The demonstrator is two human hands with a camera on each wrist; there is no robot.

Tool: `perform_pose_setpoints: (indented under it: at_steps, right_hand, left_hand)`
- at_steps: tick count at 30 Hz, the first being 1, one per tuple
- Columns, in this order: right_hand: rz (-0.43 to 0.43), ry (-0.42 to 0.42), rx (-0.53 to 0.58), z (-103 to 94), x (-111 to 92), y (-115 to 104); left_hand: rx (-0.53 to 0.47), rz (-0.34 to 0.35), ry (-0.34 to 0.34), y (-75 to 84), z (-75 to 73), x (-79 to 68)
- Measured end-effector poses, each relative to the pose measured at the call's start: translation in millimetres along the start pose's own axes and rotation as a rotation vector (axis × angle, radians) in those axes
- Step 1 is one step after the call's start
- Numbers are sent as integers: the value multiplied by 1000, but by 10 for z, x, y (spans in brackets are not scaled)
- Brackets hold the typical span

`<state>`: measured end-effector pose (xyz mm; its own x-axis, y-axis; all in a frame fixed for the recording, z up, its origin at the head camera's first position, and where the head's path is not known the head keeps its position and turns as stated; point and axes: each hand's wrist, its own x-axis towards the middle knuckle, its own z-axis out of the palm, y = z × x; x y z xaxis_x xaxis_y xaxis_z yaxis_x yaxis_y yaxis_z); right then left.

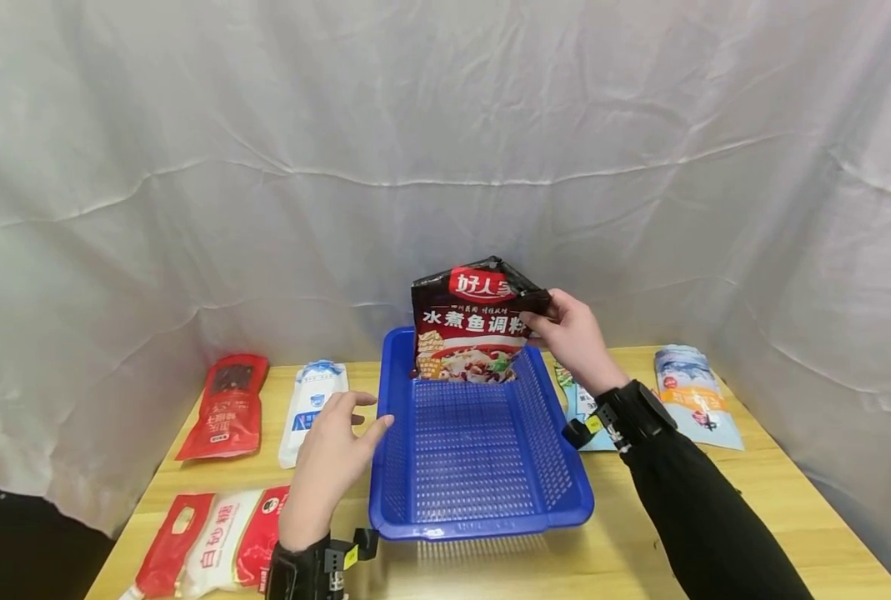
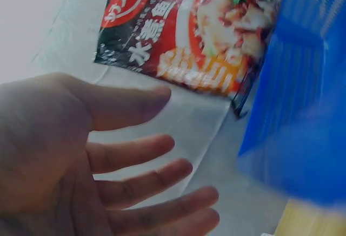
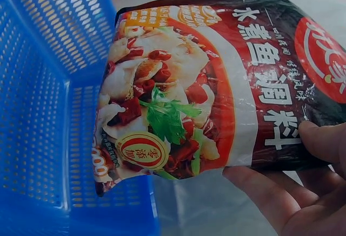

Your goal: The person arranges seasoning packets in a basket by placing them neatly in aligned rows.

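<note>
A black and red seasoning packet (image 1: 475,325) with a picture of a fish dish hangs over the far end of a blue plastic basket (image 1: 475,450). My right hand (image 1: 576,337) pinches the packet by its right edge, thumb in front, as the right wrist view shows with the packet (image 3: 189,90) close up. By the basket's left rim hovers my left hand (image 1: 340,454), fingers spread and holding nothing. In the left wrist view that hand (image 2: 108,155) appears apart from the packet (image 2: 189,35). Inside the basket only its perforated floor shows.
Left of the basket lie a red pouch (image 1: 227,408), a white and blue pouch (image 1: 312,408) and a red and white sugar bag (image 1: 212,537). On the right are a light blue packet (image 1: 591,417), partly behind my right wrist, and a blue and orange pouch (image 1: 696,396). A grey curtain (image 1: 445,150) surrounds the table.
</note>
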<state>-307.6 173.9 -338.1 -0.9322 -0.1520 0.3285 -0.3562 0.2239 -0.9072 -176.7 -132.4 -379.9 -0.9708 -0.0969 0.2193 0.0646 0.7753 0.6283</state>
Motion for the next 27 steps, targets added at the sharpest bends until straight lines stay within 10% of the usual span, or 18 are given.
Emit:
perform_pose_setpoints:
  at_steps: [10, 27]
  right_hand:
    - [61, -68, -4, 64, 292, 337]
    - [188, -210, -29, 329, 612, 658]
  left_hand:
    - [89, -22, -104, -159, 40, 9]
    - [-32, -25, -210, -211, 141, 39]
